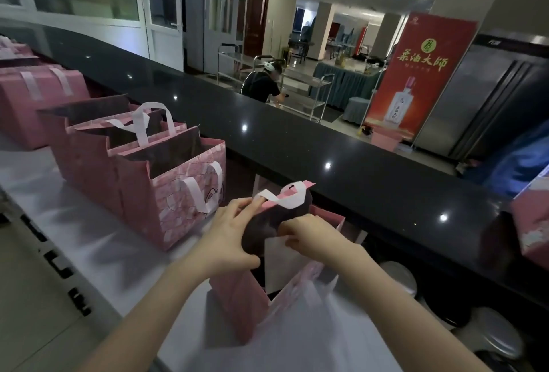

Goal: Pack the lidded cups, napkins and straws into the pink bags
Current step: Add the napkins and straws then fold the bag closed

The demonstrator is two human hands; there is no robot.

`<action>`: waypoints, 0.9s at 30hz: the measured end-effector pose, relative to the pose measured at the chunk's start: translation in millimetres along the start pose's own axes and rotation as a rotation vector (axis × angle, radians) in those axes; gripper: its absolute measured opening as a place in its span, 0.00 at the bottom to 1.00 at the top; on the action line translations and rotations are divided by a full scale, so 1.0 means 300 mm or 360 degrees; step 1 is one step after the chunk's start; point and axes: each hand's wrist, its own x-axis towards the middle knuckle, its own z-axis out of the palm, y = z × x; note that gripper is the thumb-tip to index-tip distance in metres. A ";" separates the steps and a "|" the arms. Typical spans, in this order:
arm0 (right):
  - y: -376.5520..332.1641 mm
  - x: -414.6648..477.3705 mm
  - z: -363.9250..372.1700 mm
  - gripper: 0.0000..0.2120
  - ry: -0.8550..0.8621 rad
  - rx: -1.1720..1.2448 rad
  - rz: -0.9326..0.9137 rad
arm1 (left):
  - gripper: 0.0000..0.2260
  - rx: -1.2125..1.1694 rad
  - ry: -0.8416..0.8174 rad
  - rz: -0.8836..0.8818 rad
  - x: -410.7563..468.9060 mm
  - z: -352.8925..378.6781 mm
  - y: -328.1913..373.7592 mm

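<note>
A white work surface (98,223) is running diagonally from the left edge of the frame toward the bottom centre, bordered on its far side by a raised black counter (297,139). Standing directly on the white surface at centre left is a row of open pink bags (184,193), set side by side and touching, their white handles drooping. Further along, in the upper left of the frame, closed pink boxes (38,95) are resting on it. At lower centre, another pink bag (246,306) is standing upright on the surface. Round lids (401,279) are showing at lower right, below the black counter.
</note>
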 end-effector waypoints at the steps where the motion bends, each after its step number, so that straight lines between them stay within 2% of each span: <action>1: 0.006 0.010 0.014 0.13 0.0033 -0.0040 0.0009 | 0.47 -0.0032 0.0021 -0.0012 0.001 0.002 -0.003; 3: 0.021 0.017 0.034 0.12 0.0146 -0.0088 0.0006 | 0.47 -0.0063 0.0071 -0.0041 0.001 0.008 -0.010; 6: 0.048 -0.014 0.041 0.11 0.0390 0.0033 0.0005 | 0.45 -0.0032 0.0150 -0.0111 -0.003 0.015 -0.009; 9: 0.083 -0.085 0.037 0.10 0.0635 0.0122 -0.0037 | 0.39 0.0077 0.0357 -0.0147 -0.007 0.026 0.015; 11: 0.106 -0.149 0.035 0.09 0.0776 0.0172 -0.0039 | 0.32 0.0114 0.0555 -0.0092 -0.012 0.032 0.049; 14: 0.159 -0.255 0.035 0.08 0.0908 0.0212 -0.0018 | 0.17 0.0115 0.0823 0.0028 -0.011 0.053 0.123; 16: 0.205 -0.330 0.030 0.08 0.0939 0.0201 0.0015 | 0.12 0.0142 0.0915 0.0075 -0.003 0.077 0.190; 21: 0.337 -0.575 0.041 0.07 0.0992 0.0232 0.0165 | 0.09 -0.0077 0.0852 0.0387 0.018 0.196 0.440; 27: 0.565 -1.050 0.101 0.07 0.1004 0.0264 0.0475 | 0.12 -0.0238 0.0400 0.0757 -0.015 0.560 0.865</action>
